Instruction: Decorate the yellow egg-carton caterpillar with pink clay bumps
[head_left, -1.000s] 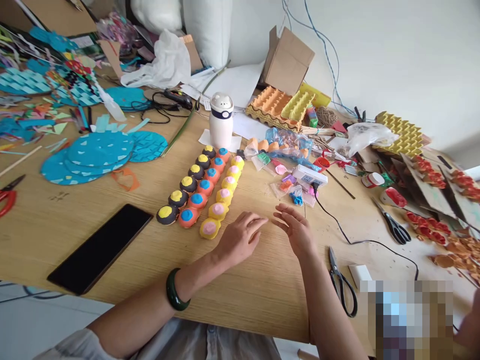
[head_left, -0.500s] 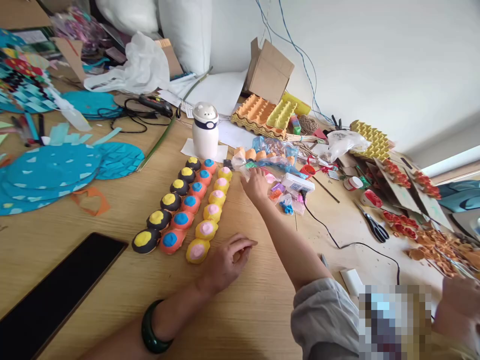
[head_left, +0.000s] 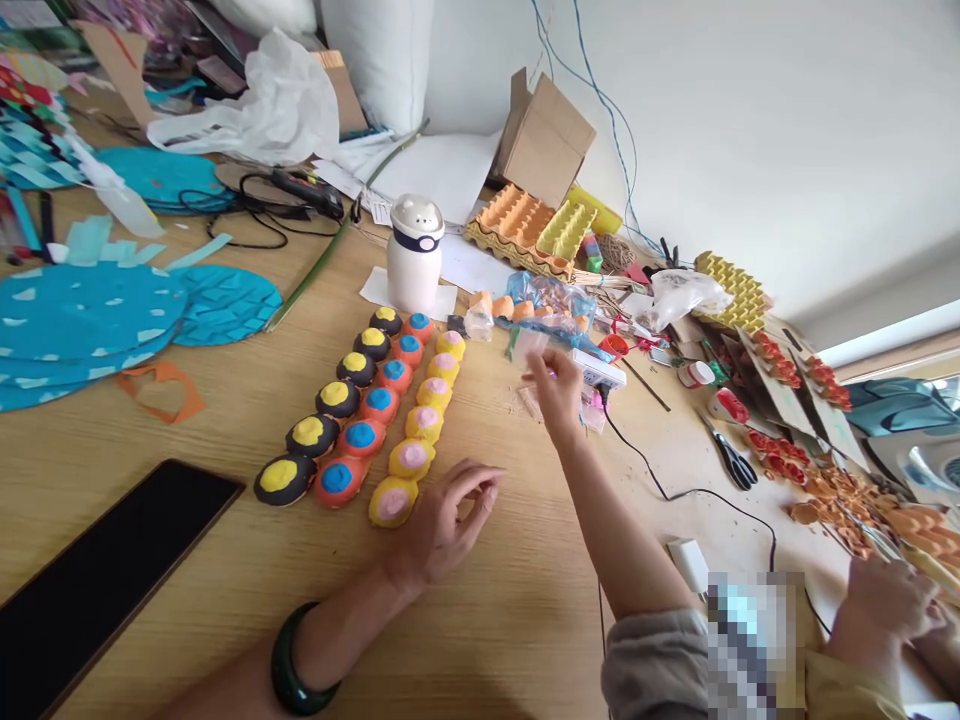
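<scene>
My left hand [head_left: 454, 515] rests on the table, empty, its index finger and thumb curved with a gap between them. Beside it stand three rows of painted egg-carton cups: black with yellow tops [head_left: 337, 398], orange-red with blue tops [head_left: 380, 405], yellow with pink tops [head_left: 425, 422]. My right hand [head_left: 559, 392] is closed at the small clear packets [head_left: 592, 412], left of a white power strip [head_left: 600, 370]. A bit of purple shows at its fingers; what it grips is mostly hidden. A clear bag with green [head_left: 523, 345] lies just beyond it.
A white bear-lidded bottle [head_left: 415, 255] stands behind the rows. A black tablet-like slab [head_left: 120, 560] lies front left, blue paper discs [head_left: 82, 315] farther back. Scissors [head_left: 733, 455], a cord and orange scraps [head_left: 847, 500] lie right, near another person's hand [head_left: 889, 600].
My right hand has drawn back and right from the clear bag and closed. Several coloured packets have left their spot, where crumbs now show. My left hand's thumb and index finger have parted slightly.
</scene>
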